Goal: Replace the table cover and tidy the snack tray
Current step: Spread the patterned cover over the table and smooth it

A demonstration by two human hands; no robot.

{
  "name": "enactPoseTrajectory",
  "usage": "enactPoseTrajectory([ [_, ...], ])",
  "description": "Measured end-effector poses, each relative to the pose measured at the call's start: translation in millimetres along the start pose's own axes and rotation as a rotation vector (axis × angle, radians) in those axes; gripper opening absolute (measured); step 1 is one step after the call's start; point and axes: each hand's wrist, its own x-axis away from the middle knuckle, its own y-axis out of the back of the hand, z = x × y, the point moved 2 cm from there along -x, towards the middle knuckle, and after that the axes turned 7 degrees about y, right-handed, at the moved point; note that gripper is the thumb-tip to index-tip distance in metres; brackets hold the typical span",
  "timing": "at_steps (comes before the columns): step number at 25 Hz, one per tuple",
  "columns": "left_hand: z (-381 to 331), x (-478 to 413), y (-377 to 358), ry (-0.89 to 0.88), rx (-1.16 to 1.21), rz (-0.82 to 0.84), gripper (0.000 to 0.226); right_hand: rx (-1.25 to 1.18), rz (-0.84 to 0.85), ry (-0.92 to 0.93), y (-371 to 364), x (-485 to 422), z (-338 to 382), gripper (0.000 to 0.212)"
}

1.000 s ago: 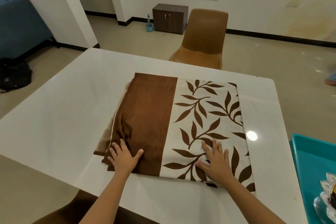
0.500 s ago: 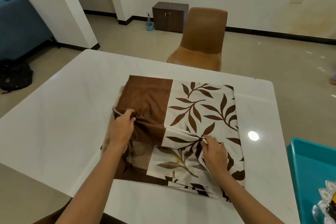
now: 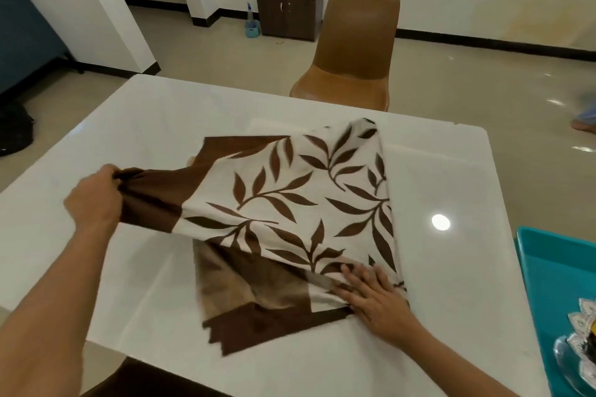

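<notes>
A folded table cover [image 3: 290,209], cream with brown leaves and a wide brown band, lies in the middle of the white table [image 3: 451,171]. My left hand [image 3: 93,196] is shut on its brown edge, lifted off the table and pulled out to the left, so the top layer hangs stretched. My right hand [image 3: 371,296] lies flat with fingers spread on the cover's near right corner, pressing the lower layers down. A teal snack tray [image 3: 554,271] sits at the table's right edge, with shiny wrapped snacks [image 3: 580,342] in it, partly cut off by the frame.
A brown chair [image 3: 351,51] stands at the table's far side. Behind it is a small dark cabinet [image 3: 288,10] against the wall. A dark bag [image 3: 14,130] lies on the floor at left. A person's foot [image 3: 585,122] shows at the far right.
My left hand gripped the cover's brown edge and drew the top layer up and out to the left, opening a fold. My right hand went from pinching the cloth to pressing flat near the front corner.
</notes>
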Motion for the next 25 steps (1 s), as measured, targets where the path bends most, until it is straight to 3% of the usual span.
enactPoseTrajectory([
  [3, 64.5, 7.8, -16.3, 0.202, -0.105, 0.169, 0.019, 0.041, -0.022, -0.194, 10.7, 36.0, -69.6, 0.032],
  [5, 84.6, 28.9, -37.7, 0.368, -0.227, 0.262, 0.035, -0.123, -0.083, -0.489, 14.1, 49.0, -90.0, 0.024],
  [6, 77.6, 43.3, -48.3, 0.342, -0.245, 0.276, 0.043, -0.254, -0.156, -0.666, 14.3, 50.7, -86.2, 0.025],
  [8, 29.9, 79.3, -66.5, 0.034, -0.122, 0.292, 0.051, -0.517, -0.325, -0.999, 14.4, 39.1, -55.8, 0.033],
  [10, -33.5, 127.5, -86.3, -0.186, 0.086, 0.419, 0.057, -0.634, -0.329, -1.192, 10.3, 17.2, -11.3, 0.055],
  [13, -80.1, 186.9, -116.6, -0.097, 0.193, 0.614, 0.078, -0.56, -0.043, -1.17, 0.6, -13.9, 45.0, 0.097],
  [16, -58.3, 198.4, -134.9, -0.072, 0.051, 0.603, 0.086, -0.374, 0.15, -1.009, -6.4, -13.5, 32.5, 0.108],
  [20, -4.7, 172.7, -134.4, -0.056, -0.043, 0.555, 0.082, -0.224, 0.235, -0.829, -6.6, 17.2, -43.5, 0.082],
  [25, 42.4, 168.2, -121.5, -0.093, -0.044, 0.541, 0.089, 0.153, 0.277, -0.703, 36.0, 30.0, -135.9, 0.033],
])
